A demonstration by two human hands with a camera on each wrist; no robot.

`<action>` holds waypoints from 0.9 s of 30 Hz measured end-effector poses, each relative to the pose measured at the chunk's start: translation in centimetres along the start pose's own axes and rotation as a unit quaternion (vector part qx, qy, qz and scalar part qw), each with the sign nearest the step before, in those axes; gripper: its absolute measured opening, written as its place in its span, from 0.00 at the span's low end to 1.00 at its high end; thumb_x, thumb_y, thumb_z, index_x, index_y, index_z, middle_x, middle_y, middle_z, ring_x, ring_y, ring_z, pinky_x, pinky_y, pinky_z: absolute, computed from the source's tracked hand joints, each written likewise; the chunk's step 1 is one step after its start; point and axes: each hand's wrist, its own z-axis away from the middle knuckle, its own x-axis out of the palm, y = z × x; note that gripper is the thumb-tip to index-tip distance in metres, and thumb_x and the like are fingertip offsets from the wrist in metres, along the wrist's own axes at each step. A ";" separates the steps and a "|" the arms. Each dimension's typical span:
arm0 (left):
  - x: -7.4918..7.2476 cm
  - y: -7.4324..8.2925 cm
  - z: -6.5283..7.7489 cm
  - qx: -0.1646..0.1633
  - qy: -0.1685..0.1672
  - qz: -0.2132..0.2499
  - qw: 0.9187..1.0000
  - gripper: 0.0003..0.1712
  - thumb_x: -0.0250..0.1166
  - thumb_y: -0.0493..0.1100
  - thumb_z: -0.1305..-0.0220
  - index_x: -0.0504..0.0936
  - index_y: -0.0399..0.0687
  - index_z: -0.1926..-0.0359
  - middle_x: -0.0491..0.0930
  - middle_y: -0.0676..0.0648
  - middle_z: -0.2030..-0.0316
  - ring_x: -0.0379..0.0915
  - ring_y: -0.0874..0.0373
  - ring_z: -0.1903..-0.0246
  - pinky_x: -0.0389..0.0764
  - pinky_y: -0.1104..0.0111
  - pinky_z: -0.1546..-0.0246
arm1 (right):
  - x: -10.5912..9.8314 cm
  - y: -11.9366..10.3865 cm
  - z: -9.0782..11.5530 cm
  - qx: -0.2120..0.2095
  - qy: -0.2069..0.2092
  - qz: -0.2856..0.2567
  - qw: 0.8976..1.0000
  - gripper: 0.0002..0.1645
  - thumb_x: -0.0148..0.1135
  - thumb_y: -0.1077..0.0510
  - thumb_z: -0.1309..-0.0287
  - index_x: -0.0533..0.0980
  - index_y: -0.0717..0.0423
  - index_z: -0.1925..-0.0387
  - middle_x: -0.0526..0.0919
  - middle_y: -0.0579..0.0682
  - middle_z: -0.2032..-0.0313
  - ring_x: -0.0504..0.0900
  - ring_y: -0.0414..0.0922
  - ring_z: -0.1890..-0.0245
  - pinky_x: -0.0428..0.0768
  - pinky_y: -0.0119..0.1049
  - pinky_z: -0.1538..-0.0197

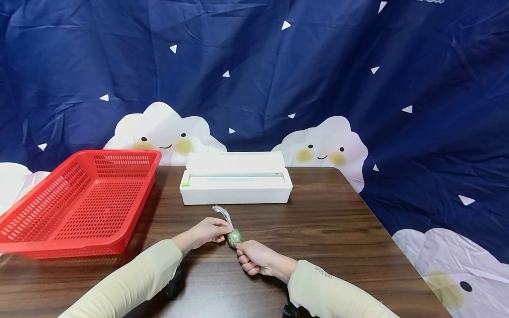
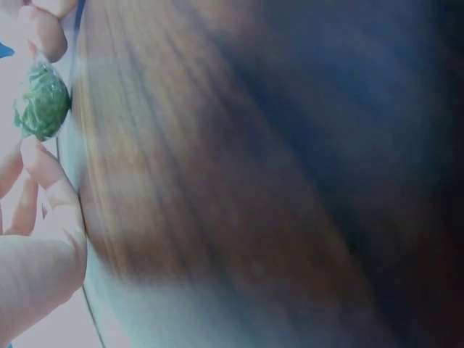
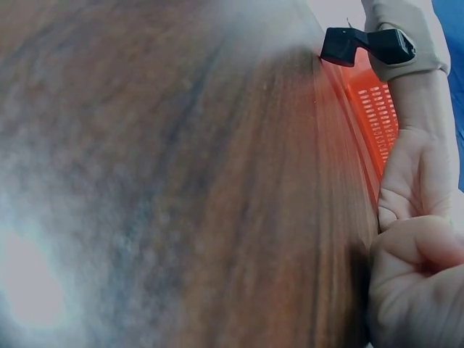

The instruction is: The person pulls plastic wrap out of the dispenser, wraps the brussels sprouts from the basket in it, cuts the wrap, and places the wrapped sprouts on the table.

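Note:
A small round green bundle [image 1: 234,238], wrapped in clear plastic film, is held just above the table between both hands. My left hand [image 1: 208,230] pinches it at its upper left, where a twisted tail of film [image 1: 223,213] sticks out past the fingers. On its lower right, my right hand [image 1: 256,257] pinches the other end between thumb and finger, the other fingers curled in. In the left wrist view, leafy green shows through the film of the bundle [image 2: 43,101]. The right wrist view shows both hands, but the bundle is hidden there.
Behind the hands stands a long white box [image 1: 234,196] with its lid raised and a green tab at its left end. A red perforated basket [image 1: 137,212] sits on the left of the brown wooden table [image 1: 330,247]. A blue cloud-print cloth [image 1: 254,79] hangs behind.

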 end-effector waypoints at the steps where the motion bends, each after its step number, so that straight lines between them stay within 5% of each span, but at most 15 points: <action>1: 0.0 0.0 -0.1 -0.002 0.005 0.002 1.000 0.10 0.60 0.35 0.39 0.77 0.32 0.59 0.74 0.51 0.79 0.68 0.66 0.81 0.71 0.77 0.79 | 0.0 0.0 0.0 -0.001 -0.001 -0.002 1.000 0.17 0.32 0.61 0.36 0.57 0.51 0.82 0.51 0.40 0.89 0.46 0.31 0.92 0.44 0.23 0.89; 7: -0.1 0.0 -0.6 -0.005 0.050 0.011 0.999 0.22 0.61 0.41 0.38 0.73 0.30 0.47 0.76 0.52 0.76 0.70 0.65 0.80 0.70 0.77 0.78 | -0.1 0.0 0.0 0.001 -0.003 -0.009 1.000 0.17 0.33 0.60 0.35 0.57 0.51 0.82 0.51 0.41 0.89 0.47 0.31 0.92 0.45 0.23 0.88; 13: 0.0 0.2 -1.1 0.001 0.089 0.028 0.996 0.21 0.61 0.41 0.39 0.75 0.29 0.50 0.75 0.53 0.77 0.70 0.66 0.79 0.71 0.76 0.77 | 0.0 -0.1 -0.1 0.009 -0.005 0.005 1.000 0.17 0.35 0.59 0.36 0.58 0.51 0.82 0.50 0.41 0.89 0.47 0.32 0.91 0.44 0.24 0.88; 20: 0.1 0.4 -0.9 0.017 0.091 0.051 0.994 0.19 0.59 0.34 0.38 0.73 0.24 0.49 0.81 0.43 0.64 0.69 0.67 0.79 0.72 0.77 0.76 | 0.1 -0.2 0.0 0.014 -0.011 0.011 1.000 0.17 0.36 0.59 0.36 0.58 0.51 0.82 0.51 0.41 0.89 0.47 0.32 0.91 0.44 0.24 0.88; 27: 0.1 0.4 -1.0 0.020 0.077 0.064 0.995 0.18 0.55 0.32 0.36 0.71 0.21 0.49 0.73 0.33 0.49 0.68 0.68 0.79 0.71 0.78 0.75 | 0.0 -0.3 0.1 0.018 -0.020 0.010 1.000 0.17 0.36 0.58 0.35 0.59 0.51 0.81 0.51 0.41 0.89 0.48 0.33 0.91 0.45 0.25 0.88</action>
